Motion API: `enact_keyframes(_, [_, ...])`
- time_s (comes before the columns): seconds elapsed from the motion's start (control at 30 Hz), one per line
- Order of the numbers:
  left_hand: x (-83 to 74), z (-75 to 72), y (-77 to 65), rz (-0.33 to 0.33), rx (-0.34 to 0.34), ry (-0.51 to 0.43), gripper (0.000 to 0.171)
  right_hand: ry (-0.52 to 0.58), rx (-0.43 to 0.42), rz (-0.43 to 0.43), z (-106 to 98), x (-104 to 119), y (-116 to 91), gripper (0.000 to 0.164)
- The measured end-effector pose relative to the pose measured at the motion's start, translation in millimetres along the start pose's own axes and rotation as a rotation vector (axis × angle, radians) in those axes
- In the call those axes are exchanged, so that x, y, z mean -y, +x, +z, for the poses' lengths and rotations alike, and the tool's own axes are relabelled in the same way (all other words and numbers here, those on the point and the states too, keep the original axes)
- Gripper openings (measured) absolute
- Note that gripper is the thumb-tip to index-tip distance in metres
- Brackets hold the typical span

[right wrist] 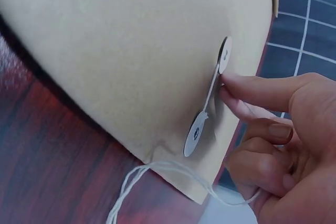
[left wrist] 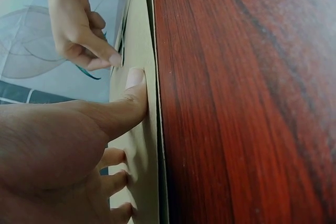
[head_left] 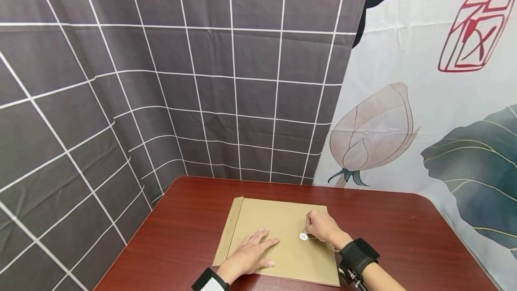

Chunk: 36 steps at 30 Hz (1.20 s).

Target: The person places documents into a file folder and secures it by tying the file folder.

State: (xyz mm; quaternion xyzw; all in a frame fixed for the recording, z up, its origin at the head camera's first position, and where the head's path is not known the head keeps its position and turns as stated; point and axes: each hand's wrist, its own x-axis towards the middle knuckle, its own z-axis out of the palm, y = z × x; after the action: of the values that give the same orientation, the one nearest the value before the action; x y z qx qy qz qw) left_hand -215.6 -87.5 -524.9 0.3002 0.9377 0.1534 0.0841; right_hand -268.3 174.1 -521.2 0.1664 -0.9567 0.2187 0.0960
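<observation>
A brown kraft document envelope lies flat on the table. My left hand rests on its left part with fingers spread, the thumb near the front edge. On the right part, two round white washers stand out from the paper, with white string stretched between them. My right hand pinches the string between thumb and forefinger, right beside one washer. The other fingers are curled. A loose length of string loops past the envelope's edge and runs to these curled fingers.
The reddish-brown wooden table extends around the envelope. A dark grid-patterned cloth hangs behind and to the left. At the back right is a white cloth printed with a flower and leaves. Black bands circle the wrists.
</observation>
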Motion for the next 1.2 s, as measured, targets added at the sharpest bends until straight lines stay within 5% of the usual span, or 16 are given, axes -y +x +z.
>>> enact_keyframes(0.27, [-0.3, -0.2, -0.6, -0.001, -0.002, -0.014, 0.061, 0.063, -0.010, 0.068, -2.4, 2.8, -7.3, 0.026])
enact_keyframes(0.53, [-0.6, -0.5, -0.7, -0.010, -0.021, 0.001, 0.060, 0.030, -0.048, 0.013, 2.4, 7.0, -13.4, 0.020])
enact_keyframes(0.9, [-0.7, 3.5, -0.4, -0.007, -0.017, -0.001, 0.061, -0.007, -0.077, 0.063, 8.5, 11.8, -22.1, 0.024])
enact_keyframes(1.03, [-0.2, 2.9, 0.5, -0.015, -0.021, 0.015, 0.060, -0.070, -0.099, 0.007, 10.0, 14.1, -24.0, 0.033])
enact_keyframes(1.2, [-0.2, 1.3, 0.3, -0.017, -0.023, 0.013, 0.060, -0.210, -0.141, -0.159, 9.0, 20.1, -30.4, 0.029])
